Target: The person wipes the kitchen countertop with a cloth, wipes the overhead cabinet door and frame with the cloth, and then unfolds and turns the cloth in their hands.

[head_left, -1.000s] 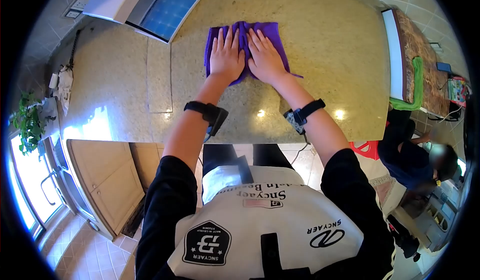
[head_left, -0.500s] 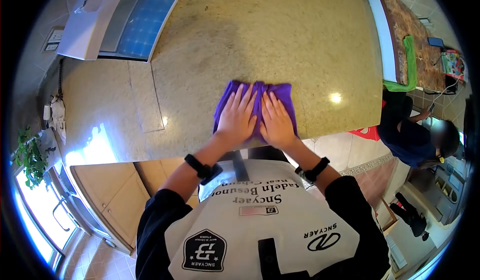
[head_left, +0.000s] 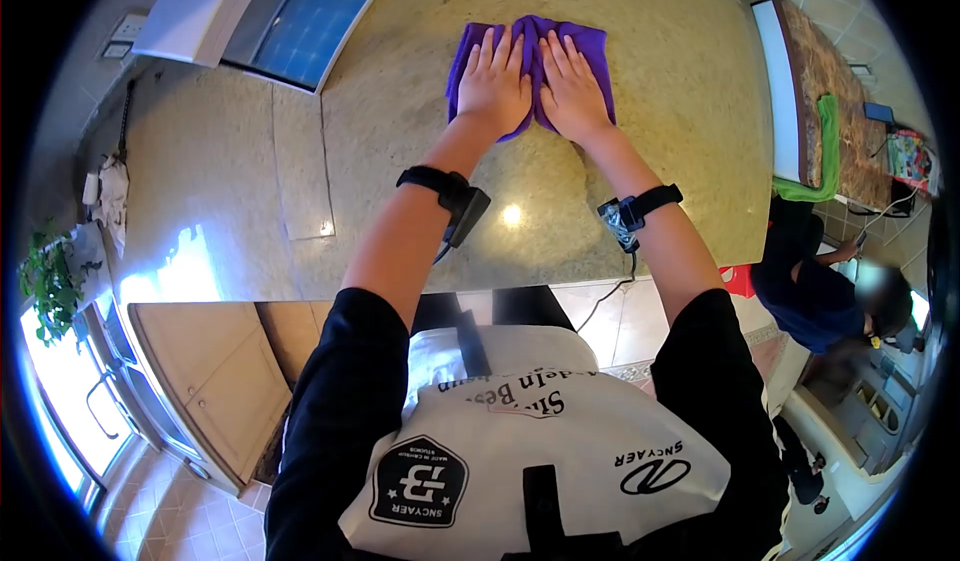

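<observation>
A purple cloth lies spread on the stone-like countertop, its middle bunched into a fold between my hands. My left hand rests flat on the cloth's left half, fingers stretched away from me. On the right half, my right hand presses down in the same way, palm down and fingers extended. Both arms reach forward over the counter, with a black band on each wrist. The underside of the cloth is hidden.
A white box-like case with a blue panel stands at the back left. To the right are a brown marbled surface and a green cloth. A person in dark clothes is beyond the counter's right end. Cabinets sit below left.
Both hands and the purple cloth have slid forward across the countertop, away from my body. My arms are now more outstretched, and the view has shifted slightly.
</observation>
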A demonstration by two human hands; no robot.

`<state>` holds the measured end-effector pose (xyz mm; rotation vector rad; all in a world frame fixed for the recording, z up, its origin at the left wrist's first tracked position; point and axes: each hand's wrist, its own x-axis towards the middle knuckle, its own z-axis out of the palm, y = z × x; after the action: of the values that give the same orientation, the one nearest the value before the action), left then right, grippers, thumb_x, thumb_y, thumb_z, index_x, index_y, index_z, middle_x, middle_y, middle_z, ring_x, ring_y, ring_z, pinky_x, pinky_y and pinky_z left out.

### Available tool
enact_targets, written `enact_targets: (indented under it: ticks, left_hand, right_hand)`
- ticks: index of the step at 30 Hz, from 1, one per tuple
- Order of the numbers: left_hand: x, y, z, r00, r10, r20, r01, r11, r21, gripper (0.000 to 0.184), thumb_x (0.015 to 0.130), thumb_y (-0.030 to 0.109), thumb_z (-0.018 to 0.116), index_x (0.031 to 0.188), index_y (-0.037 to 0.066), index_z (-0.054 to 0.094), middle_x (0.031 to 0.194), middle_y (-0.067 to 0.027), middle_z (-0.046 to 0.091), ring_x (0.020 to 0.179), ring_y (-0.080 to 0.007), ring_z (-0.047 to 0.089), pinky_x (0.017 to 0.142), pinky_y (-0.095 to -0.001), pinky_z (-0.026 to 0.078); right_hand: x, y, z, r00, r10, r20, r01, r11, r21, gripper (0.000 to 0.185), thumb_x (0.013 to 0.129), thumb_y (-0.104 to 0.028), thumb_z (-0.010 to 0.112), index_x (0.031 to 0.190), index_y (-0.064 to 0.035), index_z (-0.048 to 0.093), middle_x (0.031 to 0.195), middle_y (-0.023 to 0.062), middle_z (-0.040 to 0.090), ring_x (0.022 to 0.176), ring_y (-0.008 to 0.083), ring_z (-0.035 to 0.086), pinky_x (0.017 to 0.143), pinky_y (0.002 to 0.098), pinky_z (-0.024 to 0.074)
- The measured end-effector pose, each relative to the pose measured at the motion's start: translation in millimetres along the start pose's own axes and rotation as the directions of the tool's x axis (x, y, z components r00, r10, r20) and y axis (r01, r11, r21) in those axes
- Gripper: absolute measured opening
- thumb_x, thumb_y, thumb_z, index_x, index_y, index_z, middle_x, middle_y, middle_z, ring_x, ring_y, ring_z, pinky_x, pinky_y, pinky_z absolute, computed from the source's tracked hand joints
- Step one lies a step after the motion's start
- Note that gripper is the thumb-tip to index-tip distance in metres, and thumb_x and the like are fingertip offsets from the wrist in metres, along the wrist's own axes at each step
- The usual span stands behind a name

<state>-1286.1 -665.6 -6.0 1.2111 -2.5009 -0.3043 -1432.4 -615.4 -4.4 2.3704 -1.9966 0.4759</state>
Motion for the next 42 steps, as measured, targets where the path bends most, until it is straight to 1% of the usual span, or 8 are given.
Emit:
enact_targets:
  ticks: [3,9,15,16,20,25,35,42]
  left_hand:
    - [-31,-13,-16,0.999,-0.054,0.009,0.054,0.998,-0.015,0.057,0.083,0.025,0.043,0.136,0.003,0.035,0.146,-0.0134,0.027,0.135,-0.0317,0.022,0.110,-0.0427,0.019]
    - [-123,-59,-66,0.956,-0.293,-0.025,0.294,0.955,0.038,0.059,0.079,0.018,0.046,0.134,0.001,0.036,0.145,-0.0154,0.028,0.134,-0.0329,0.026,0.108,-0.0443,0.022]
    - [-203,-66,-102,0.826,-0.559,-0.070,0.557,0.790,0.258,0.058,0.082,0.021,0.047,0.134,-0.004,0.035,0.145,-0.0177,0.026,0.132,-0.0368,0.027,0.107,-0.0453,0.024]
    - [-212,-63,-104,0.795,-0.602,-0.074,0.603,0.773,0.198,0.059,0.083,0.023,0.047,0.134,-0.004,0.033,0.145,-0.0180,0.025,0.133,-0.0385,0.025,0.107,-0.0466,0.023]
    - [-216,-62,-98,0.822,-0.569,-0.030,0.563,0.803,0.196,0.060,0.083,0.024,0.047,0.136,-0.002,0.032,0.146,-0.0167,0.022,0.131,-0.0490,0.017,0.106,-0.0539,0.019]
    - [-154,-57,-71,0.884,-0.466,0.030,0.451,0.868,0.209,0.058,0.084,0.026,0.047,0.138,0.007,0.034,0.149,-0.0097,0.017,0.130,-0.0541,0.011,0.101,-0.0659,0.015]
    - [14,14,-9,0.978,-0.148,0.145,0.135,0.986,0.095,0.056,0.086,0.031,0.046,0.138,0.013,0.036,0.148,-0.0081,0.023,0.132,-0.0502,0.011,0.103,-0.0647,0.015]
    - [-2,20,-28,0.968,-0.218,0.125,0.214,0.976,0.042,0.059,0.083,0.033,0.048,0.138,0.015,0.036,0.148,-0.0072,0.024,0.132,-0.0488,0.014,0.102,-0.0660,0.015]
  right_hand:
    - [7,-29,0,0.988,-0.050,0.145,0.048,0.999,0.018,0.066,0.077,-0.020,0.052,0.135,0.0038,0.031,0.144,0.0208,0.027,0.134,0.0361,0.023,0.110,0.0437,0.0208]
    - [39,-128,18,0.938,-0.277,0.208,0.240,0.953,0.186,0.065,0.080,-0.026,0.052,0.134,0.0046,0.033,0.145,0.0198,0.025,0.136,0.0343,0.019,0.111,0.0421,0.0185]
    - [32,-211,42,0.838,-0.539,0.086,0.473,0.796,0.377,0.055,0.080,-0.025,0.045,0.129,0.0021,0.044,0.141,0.0167,0.035,0.134,0.0315,0.027,0.110,0.0413,0.0206]
    - [29,-216,42,0.830,-0.553,0.072,0.484,0.779,0.399,0.055,0.080,-0.024,0.046,0.129,0.0019,0.044,0.140,0.0160,0.036,0.134,0.0308,0.027,0.110,0.0409,0.0209]
    - [26,-208,39,0.818,-0.572,0.067,0.488,0.751,0.445,0.055,0.078,-0.022,0.048,0.128,0.0012,0.045,0.139,0.0142,0.039,0.132,0.0285,0.031,0.110,0.0392,0.0227]
    - [39,-147,30,0.910,-0.415,-0.014,0.393,0.850,0.351,0.049,0.078,-0.017,0.050,0.124,0.0013,0.049,0.134,0.0158,0.045,0.127,0.0300,0.038,0.106,0.0393,0.0311]
    - [41,18,0,0.992,0.101,0.076,-0.108,0.990,0.095,0.054,0.073,-0.006,0.056,0.126,0.0005,0.047,0.138,0.0165,0.040,0.128,0.0332,0.037,0.106,0.0385,0.0313]
    - [34,20,-4,0.995,0.045,0.086,-0.063,0.975,0.214,0.052,0.076,-0.009,0.054,0.128,-0.0050,0.047,0.139,0.0123,0.040,0.128,0.0388,0.034,0.105,0.0433,0.0309]
